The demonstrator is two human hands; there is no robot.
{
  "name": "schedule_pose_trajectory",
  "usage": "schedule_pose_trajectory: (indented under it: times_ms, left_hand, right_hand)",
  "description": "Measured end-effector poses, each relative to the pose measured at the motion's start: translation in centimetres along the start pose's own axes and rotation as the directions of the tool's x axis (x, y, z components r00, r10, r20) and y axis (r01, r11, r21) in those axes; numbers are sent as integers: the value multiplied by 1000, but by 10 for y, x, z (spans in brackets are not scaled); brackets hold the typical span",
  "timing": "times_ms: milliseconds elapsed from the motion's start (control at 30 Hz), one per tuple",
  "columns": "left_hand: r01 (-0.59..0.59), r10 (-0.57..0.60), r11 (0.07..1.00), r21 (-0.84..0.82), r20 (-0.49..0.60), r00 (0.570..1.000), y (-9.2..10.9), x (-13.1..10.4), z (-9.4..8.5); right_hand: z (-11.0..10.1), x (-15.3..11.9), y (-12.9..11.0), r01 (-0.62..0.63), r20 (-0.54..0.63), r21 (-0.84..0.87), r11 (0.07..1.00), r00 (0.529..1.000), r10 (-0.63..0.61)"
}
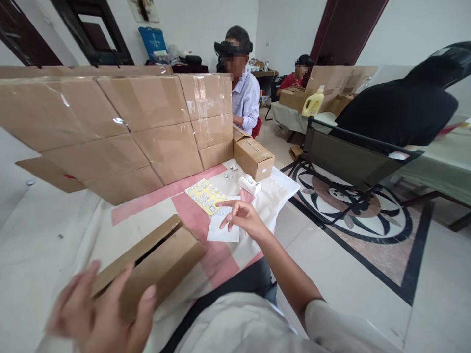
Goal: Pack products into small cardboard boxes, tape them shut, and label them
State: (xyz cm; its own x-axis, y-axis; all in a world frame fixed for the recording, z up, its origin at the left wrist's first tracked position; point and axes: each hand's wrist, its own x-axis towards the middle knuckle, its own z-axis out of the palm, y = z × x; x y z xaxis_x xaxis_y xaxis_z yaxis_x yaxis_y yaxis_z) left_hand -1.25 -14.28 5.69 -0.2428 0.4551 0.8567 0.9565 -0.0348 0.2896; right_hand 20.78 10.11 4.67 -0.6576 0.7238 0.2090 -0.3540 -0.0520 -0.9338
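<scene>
My left hand (105, 314) is at the lower left, slightly blurred, its fingers spread in front of a brown cardboard box (172, 264). Whether it touches the box I cannot tell. A narrow dark gap runs along the top of that box. Over a white sheet of paper (222, 235) hovers my right hand (241, 215), fingers bent and apart, with nothing visible in them. Its index fingertip reaches the edge of a yellow sheet (200, 196) printed with small grey-blue shapes. Part of the white paper is hidden under the hand.
Behind the sheets stand a white tape dispenser (249, 185) and a smaller cardboard box (253, 156). Small scraps (230, 171) lie near them. A tall cardboard partition (158, 122) closes off the far left. A co-worker (246, 93) sits beyond it; a chair (356, 157) stands right.
</scene>
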Motion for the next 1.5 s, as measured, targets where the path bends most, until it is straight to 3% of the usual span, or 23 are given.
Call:
schedule_pose_trajectory:
  times_ms: [67,133,233,333,400,467,533,600,633,700,767,867,1000,1100,1267,1367,1500]
  left_hand:
    - [-12,12,1000,-1,-22,1000,25,8,14]
    - [115,-106,979,-169,62,992,44,14,27]
    - [315,-244,873,-371,228,943,59,20,39]
    - [449,-285,733,-511,370,884,65,20,41]
    - [408,-335,729,-550,233,913,67,18,38]
    - [258,-327,854,-452,-79,942,68,14,33]
    - [131,-235,947,-292,-358,904,66,10,23]
    - [97,-189,974,-206,-497,847,62,9,9]
    - [126,-214,971,-202,-514,831,57,9,1]
    - [250,-327,940,-234,-401,856,45,10,-17]
    - [431,-467,874,-227,-139,873,26,12,-33]
    - [636,-623,768,-82,140,770,-6,13,-48]
    - [732,-694,682,2,318,646,-36,11,-46]
    - [720,-691,692,51,335,641,-45,7,-37]
    - [637,-652,756,152,264,711,-52,2,-27]
    - [651,-665,743,153,277,694,-58,1,-25]
    - [702,-653,712,-17,352,671,-69,-1,-20]
  right_hand:
    - [31,-8,-14,134,165,-27,991,978,-128]
    - [52,-14,-26,222,251,-90,971,948,-194]
    - [70,-23,-35,313,325,-194,930,915,-240]
    - [84,-31,-34,397,377,-254,882,880,-288]
    - [93,-37,-30,400,402,-293,868,876,-267]
    - [99,-40,-25,366,404,-411,835,894,-193]
    - [101,-37,-19,327,334,-586,742,931,-147]
    - [99,-28,-13,298,258,-735,609,953,-156]
    - [97,-21,-9,300,252,-782,546,954,-162]
    - [93,-6,-1,349,333,-819,455,935,-119]
    - [91,7,10,417,443,-803,425,896,-42]
    - [92,16,27,457,506,-756,469,862,-24]
    - [91,16,41,517,530,-675,527,836,-141]
    - [89,14,44,504,514,-676,537,845,-145]
    - [88,15,44,496,510,-679,541,849,-138]
    - [89,16,45,509,513,-671,539,844,-157]
    - [91,15,48,507,497,-672,540,849,-179]
